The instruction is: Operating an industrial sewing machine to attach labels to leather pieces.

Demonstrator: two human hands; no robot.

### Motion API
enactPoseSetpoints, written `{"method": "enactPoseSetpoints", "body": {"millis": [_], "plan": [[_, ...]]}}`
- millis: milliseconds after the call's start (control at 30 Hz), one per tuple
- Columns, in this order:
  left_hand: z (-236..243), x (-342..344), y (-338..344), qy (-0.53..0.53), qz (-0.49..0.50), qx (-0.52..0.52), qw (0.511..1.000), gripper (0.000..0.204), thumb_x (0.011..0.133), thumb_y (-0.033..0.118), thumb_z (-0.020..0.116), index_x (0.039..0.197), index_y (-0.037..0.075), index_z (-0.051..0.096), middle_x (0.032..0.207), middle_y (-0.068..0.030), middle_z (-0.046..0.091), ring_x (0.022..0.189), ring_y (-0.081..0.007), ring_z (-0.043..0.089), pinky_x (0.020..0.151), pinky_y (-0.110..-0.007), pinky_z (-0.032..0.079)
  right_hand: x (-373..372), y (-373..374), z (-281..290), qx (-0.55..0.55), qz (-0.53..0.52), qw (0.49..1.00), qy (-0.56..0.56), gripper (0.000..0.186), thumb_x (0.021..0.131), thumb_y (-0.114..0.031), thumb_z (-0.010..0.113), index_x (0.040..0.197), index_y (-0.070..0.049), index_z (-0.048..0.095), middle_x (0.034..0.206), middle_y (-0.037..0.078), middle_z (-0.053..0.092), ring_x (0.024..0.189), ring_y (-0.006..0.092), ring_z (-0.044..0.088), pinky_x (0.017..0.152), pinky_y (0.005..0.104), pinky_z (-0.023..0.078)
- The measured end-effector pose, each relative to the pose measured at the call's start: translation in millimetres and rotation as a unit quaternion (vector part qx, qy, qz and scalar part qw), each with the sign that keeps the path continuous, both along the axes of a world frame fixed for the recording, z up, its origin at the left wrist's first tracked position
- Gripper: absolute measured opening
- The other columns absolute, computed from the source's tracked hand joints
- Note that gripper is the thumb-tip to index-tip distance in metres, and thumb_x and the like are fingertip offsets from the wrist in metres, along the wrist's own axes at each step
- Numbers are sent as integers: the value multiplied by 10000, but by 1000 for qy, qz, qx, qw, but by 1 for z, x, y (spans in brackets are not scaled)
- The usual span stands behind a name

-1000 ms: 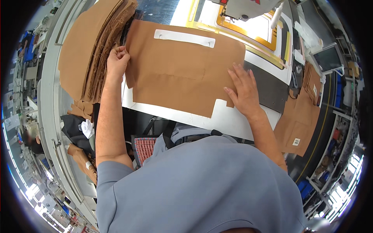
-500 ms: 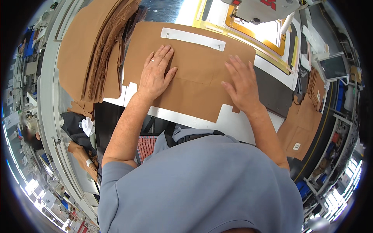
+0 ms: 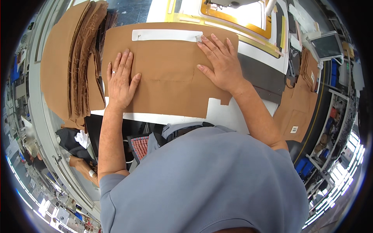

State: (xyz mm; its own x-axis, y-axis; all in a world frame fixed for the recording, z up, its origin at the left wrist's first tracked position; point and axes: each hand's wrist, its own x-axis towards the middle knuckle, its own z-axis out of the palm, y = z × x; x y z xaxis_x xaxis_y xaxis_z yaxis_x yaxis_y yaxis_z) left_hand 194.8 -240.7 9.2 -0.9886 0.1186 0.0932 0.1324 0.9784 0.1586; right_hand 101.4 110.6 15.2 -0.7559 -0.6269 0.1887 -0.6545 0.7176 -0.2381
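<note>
Two hands lie flat on one brown fabric panel [image 3: 167,77] in the head view. The panel is spread on the white tabletop [image 3: 233,114], its far edge toward the sewing station. The left hand [image 3: 121,79] presses the panel's left part, fingers [image 3: 118,64] stretched and slightly spread, gripping nothing; a ring shows on one finger. The right hand [image 3: 220,64] presses the panel's upper right, fingers straight and fanned, also gripping nothing, its fingertips touching the right end of a white strip [image 3: 167,35] that lies along the panel's far edge. A notch is cut in the panel's near right corner. Just left of the panel a stack [image 3: 74,66] of similar brown pieces lies, its edge overlapped by the panel. Beyond the strip sits a yellow frame [image 3: 237,19]. More brown pieces [image 3: 297,112] hang at the right, well apart.
</note>
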Motion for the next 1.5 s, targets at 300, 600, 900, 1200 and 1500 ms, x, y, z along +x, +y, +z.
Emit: {"method": "enactPoseSetpoints", "body": {"millis": [300, 600, 900, 1200, 1500], "plan": [[-4, -15, -31, 12, 9, 22, 1000, 587, 1100, 480, 321, 1602, 181, 377, 1659, -43, 363, 1555, -259, 271, 1256, -511, 154, -3, -1, 1, 17, 7, 1000, 15, 613, 990, -483, 585, 1522, -203, 469, 1600, 1, 440, 1509, 240, 341, 1244, 550, 219], [3, -2, -32, 117, 69, 91, 987, 338, 968, 276, 711, 1256, 100, 719, 1335, -87, 666, 1235, -297, 628, 1040, -426, 480, -2, -1, -7, 34, 1, 999, 24, 611, 1005, -506, 557, 1538, -228, 449, 1610, -9, 428, 1519, 245, 321, 1254, 548, 194], [3, 21, 39, 133, 16, 197, 971, 238, 748, 108, 845, 977, 122, 786, 1003, -8, 697, 947, -232, 658, 813, -373, 512, -1, -1, -4, 46, -6, 999, 26, 607, 1011, -503, 540, 1545, -232, 436, 1621, -11, 408, 1523, 232, 314, 1261, 535, 187], [14, 10, 38, 149, -100, 109, 978, 147, 805, 46, 780, 933, 91, 725, 1012, -6, 721, 942, -226, 680, 812, -368, 489, -1, 0, -8, 54, -11, 998, 28, 602, 1031, -529, 488, 1556, -243, 418, 1641, -32, 374, 1540, 209, 281, 1276, 519, 179], [12, 14, 35, 98, -55, 158, 981, 147, 837, 0, 717, 962, 58, 668, 1052, -54, 698, 971, -271, 654, 849, -387, 463, 1, 1, -9, 62, -17, 998, 20, 598, 1049, -541, 448, 1572, -255, 396, 1653, -50, 348, 1546, 201, 258, 1290, 508, 154]]}}
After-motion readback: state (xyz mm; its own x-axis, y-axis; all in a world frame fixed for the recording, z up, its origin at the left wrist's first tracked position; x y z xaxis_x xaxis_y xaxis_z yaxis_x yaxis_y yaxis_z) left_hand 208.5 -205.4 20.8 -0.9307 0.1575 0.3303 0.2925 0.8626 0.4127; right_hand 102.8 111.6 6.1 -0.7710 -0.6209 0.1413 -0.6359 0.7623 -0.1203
